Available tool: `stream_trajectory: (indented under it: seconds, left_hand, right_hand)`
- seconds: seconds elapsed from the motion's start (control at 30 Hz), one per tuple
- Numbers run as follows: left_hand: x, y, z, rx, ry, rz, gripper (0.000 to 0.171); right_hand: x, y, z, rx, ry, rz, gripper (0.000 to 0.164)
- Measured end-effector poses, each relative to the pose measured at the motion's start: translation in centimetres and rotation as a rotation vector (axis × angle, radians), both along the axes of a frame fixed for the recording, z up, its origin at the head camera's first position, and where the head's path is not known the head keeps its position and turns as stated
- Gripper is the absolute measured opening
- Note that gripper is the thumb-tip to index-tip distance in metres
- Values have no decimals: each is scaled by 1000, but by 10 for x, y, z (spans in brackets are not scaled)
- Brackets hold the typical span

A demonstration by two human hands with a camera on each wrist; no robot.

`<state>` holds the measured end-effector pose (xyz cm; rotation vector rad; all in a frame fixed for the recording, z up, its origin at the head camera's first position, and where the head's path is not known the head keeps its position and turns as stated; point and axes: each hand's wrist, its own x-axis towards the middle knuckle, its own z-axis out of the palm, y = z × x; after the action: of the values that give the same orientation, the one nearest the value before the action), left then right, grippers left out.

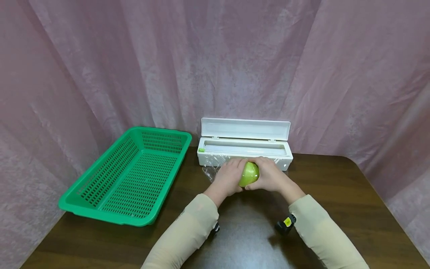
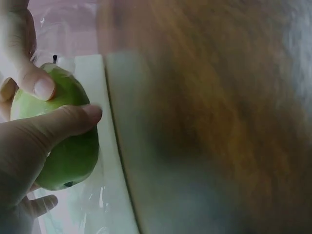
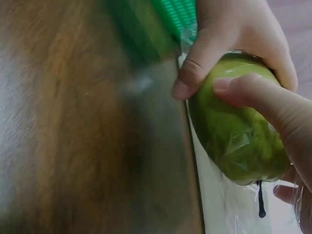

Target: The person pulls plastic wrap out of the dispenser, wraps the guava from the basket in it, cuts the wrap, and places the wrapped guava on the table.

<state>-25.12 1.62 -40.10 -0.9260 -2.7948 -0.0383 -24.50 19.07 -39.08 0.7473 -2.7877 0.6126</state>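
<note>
In the head view, my left hand (image 1: 230,175) and right hand (image 1: 268,175) hold a glossy green pear (image 1: 249,175) between them, just in front of a white cling film dispenser (image 1: 245,152). Clear cling film (image 1: 211,172) hangs at the dispenser's front and lies over part of the fruit. The left wrist view has both thumbs on the near side of the pear (image 2: 73,158), whose dark stem points up. Wrinkled film (image 3: 241,146) clings to the skin near the stem in the right wrist view. Most fingers are hidden behind the fruit.
A green slotted plastic basket (image 1: 168,186) stands to the left on the dark wooden table (image 1: 322,186). The dispenser's lid (image 1: 245,129) is raised, with a small green tab at its left end. Pink curtains (image 1: 235,67) hang close behind the table.
</note>
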Motion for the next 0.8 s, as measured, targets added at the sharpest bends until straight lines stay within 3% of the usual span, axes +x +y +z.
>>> stream_trajectory:
  seconds: [0.1,0.33,0.47,0.6,0.8]
  left_hand:
    - [-1,1,-2,-10,21,18,98]
    - [-4,2,-2,8,11,31,102]
    - [-5,3,-1,19,-2,23,102]
    - [-5,3,1,49,-24,13,101]
    - [-6,1,0,82,-49,-12,96]
  right_hand:
    - [3,0,-2,19,15,2,86]
    - [16,-3,-6,161,97,-30,114]
    - [18,-5,-12,197,94,-30,117]
    - [15,-4,-20,131,88,-19,112]
    - [10,-1,-24,-95,8,6,99]
